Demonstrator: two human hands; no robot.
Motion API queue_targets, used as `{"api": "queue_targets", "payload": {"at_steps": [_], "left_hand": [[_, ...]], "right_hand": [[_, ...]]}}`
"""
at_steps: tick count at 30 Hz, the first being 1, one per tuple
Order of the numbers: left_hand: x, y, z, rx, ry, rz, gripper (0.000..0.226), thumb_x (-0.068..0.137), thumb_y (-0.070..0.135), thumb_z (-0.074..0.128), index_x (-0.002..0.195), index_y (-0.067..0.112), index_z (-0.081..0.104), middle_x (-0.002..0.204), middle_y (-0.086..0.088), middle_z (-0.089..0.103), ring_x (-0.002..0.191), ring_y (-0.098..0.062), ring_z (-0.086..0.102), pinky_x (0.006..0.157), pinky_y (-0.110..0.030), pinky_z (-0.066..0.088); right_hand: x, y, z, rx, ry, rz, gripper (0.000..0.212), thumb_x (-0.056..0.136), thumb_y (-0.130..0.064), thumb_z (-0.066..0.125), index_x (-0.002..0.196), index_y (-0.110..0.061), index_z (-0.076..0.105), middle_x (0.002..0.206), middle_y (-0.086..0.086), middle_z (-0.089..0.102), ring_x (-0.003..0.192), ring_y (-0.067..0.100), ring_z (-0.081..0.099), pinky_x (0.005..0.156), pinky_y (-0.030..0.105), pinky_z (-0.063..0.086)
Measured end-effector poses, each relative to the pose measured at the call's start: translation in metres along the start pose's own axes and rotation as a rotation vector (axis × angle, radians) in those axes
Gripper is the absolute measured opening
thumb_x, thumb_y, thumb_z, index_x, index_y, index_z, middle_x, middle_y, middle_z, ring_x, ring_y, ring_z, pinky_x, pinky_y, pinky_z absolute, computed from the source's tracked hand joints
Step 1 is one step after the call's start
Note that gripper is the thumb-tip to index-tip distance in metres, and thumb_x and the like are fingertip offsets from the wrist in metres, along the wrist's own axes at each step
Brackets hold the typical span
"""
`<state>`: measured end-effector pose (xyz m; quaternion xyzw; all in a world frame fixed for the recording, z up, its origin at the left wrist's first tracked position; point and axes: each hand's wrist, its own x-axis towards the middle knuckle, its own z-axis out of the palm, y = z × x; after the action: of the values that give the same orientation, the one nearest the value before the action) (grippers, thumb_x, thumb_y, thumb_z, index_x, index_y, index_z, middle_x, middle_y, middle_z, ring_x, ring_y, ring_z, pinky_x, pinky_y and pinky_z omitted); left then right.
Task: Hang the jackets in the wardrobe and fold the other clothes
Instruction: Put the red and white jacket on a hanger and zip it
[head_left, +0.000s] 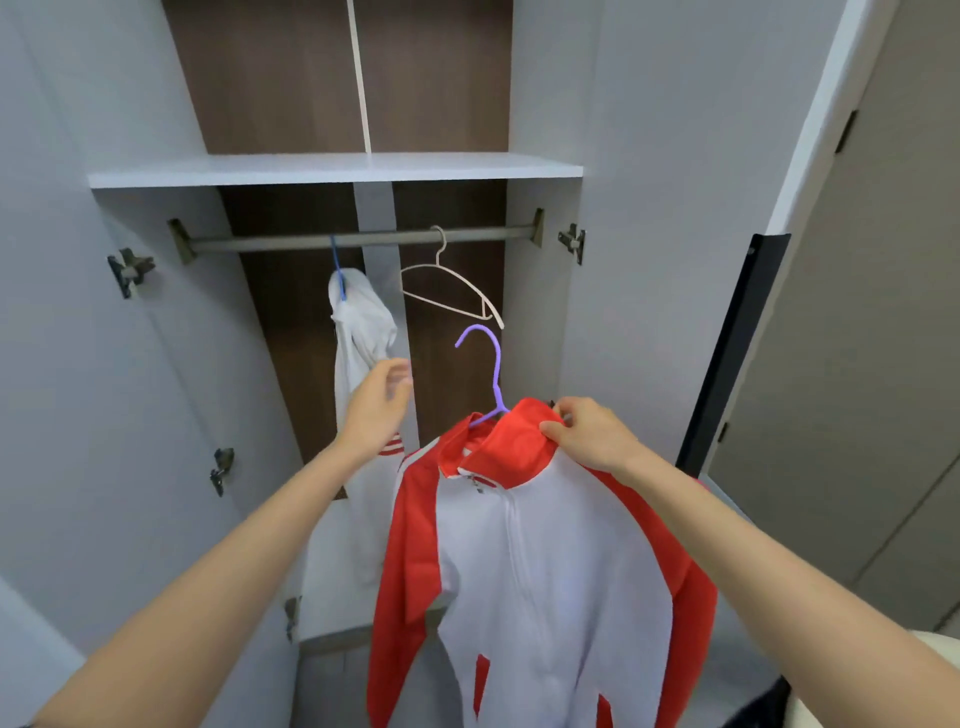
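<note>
Red-white jacket (550, 571) on purple hanger (491, 364), R hand (589, 436) pinching collar (514, 441).

The zip-front fabric jacket (550, 571) was white with red sleeves and collar, on a slim purple hanger (492, 371). A white fabric garment (358, 322) hung from a blue hanger (338, 275); the wardrobe's back panel (270, 78) was dark brown wood-grain.

Zipped red-and-white jacket (550, 561) upright on a purple hanger (495, 374), below the wardrobe rail (311, 241), right of a hung white jacket (361, 327).
</note>
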<state>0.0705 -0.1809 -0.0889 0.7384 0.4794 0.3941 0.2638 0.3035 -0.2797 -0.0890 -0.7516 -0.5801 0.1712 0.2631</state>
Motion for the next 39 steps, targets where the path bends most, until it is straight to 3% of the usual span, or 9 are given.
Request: {"api": "queue_targets", "payload": {"at_steps": [5,9,12,17,21,25,29,34,39], "left_hand": [[0.047,-0.022,-0.003,0.022,0.079,-0.076,0.036,0.097,0.012,0.049,0.134,0.01,0.047,0.138,-0.01,0.05,0.125,-0.025,0.049,0.099,-0.032,0.042],[0.092,-0.05,-0.007,0.043,0.104,-0.096,0.041,0.096,0.011,0.052,0.136,0.011,0.045,0.142,-0.011,0.044,0.127,-0.028,0.047,0.103,-0.037,0.041],[0.133,-0.071,-0.007,0.01,0.151,-0.111,0.042,0.095,0.008,0.051,0.137,0.01,0.046,0.143,-0.012,0.044,0.128,-0.028,0.045,0.107,-0.039,0.04],[0.218,-0.11,-0.009,0.017,0.178,-0.134,0.047,0.095,0.006,0.051,0.141,0.01,0.043,0.144,-0.013,0.041,0.128,-0.027,0.044,0.103,-0.032,0.038],[0.293,-0.149,-0.015,0.069,0.129,-0.15,0.05,0.093,0.005,0.053,0.141,0.013,0.043,0.147,-0.012,0.037,0.134,-0.027,0.037,0.109,-0.033,0.031],[0.346,-0.183,-0.012,0.182,0.033,-0.148,0.057,0.092,0.011,0.055,0.146,0.017,0.037,0.155,-0.01,0.021,0.141,-0.032,0.023,0.113,-0.038,0.026],[0.369,-0.207,-0.006,0.304,-0.019,-0.093,0.058,0.094,0.018,0.055,0.147,0.014,0.033,0.158,-0.004,0.015,0.143,-0.028,0.018,0.112,-0.037,0.027],[0.379,-0.224,-0.001,0.386,0.001,-0.036,0.058,0.095,0.02,0.052,0.147,0.007,0.031,0.158,-0.002,0.017,0.145,-0.024,0.013,0.113,-0.036,0.025],[0.379,-0.229,-0.004,0.41,0.002,0.0,0.056,0.094,0.022,0.052,0.146,0.017,0.034,0.157,-0.001,0.021,0.143,-0.025,0.016,0.112,-0.04,0.027]], "right_hand": [[0.062,-0.003,0.008,0.068,0.037,0.097,0.015,0.093,-0.03,0.053,0.084,-0.018,0.055,0.088,0.003,0.061,0.092,0.025,0.059,0.079,0.031,0.043],[0.12,-0.021,0.02,0.191,0.069,0.107,0.033,0.095,-0.025,0.052,0.063,-0.019,0.048,0.064,-0.005,0.049,0.076,0.022,0.049,0.07,0.027,0.036],[0.166,-0.036,0.031,0.277,0.128,0.105,0.035,0.095,-0.021,0.051,0.061,-0.015,0.047,0.06,-0.003,0.045,0.071,0.022,0.045,0.066,0.027,0.034],[0.258,-0.07,0.045,0.388,0.16,0.074,0.02,0.096,-0.018,0.051,0.098,-0.003,0.064,0.092,0.009,0.06,0.086,0.024,0.054,0.077,0.031,0.042],[0.335,-0.099,0.061,0.412,0.191,0.084,0.019,0.097,-0.018,0.049,0.103,-0.004,0.061,0.099,0.01,0.06,0.09,0.023,0.055,0.081,0.035,0.045],[0.396,-0.129,0.078,0.456,0.21,0.119,0.035,0.099,-0.02,0.047,0.129,-0.003,0.052,0.114,0.015,0.059,0.107,0.027,0.055,0.089,0.033,0.042],[0.434,-0.149,0.106,0.48,0.167,0.105,0.035,0.099,-0.019,0.046,0.131,-0.005,0.05,0.127,0.016,0.058,0.12,0.032,0.053,0.102,0.041,0.042],[0.456,-0.154,0.147,0.437,0.175,0.15,0.037,0.1,-0.02,0.044,0.133,-0.004,0.046,0.128,0.018,0.057,0.12,0.035,0.052,0.095,0.036,0.041],[0.458,-0.145,0.17,0.444,0.198,0.166,0.026,0.098,-0.016,0.046,0.122,-0.005,0.05,0.117,0.017,0.061,0.11,0.035,0.057,0.088,0.034,0.043]]}}
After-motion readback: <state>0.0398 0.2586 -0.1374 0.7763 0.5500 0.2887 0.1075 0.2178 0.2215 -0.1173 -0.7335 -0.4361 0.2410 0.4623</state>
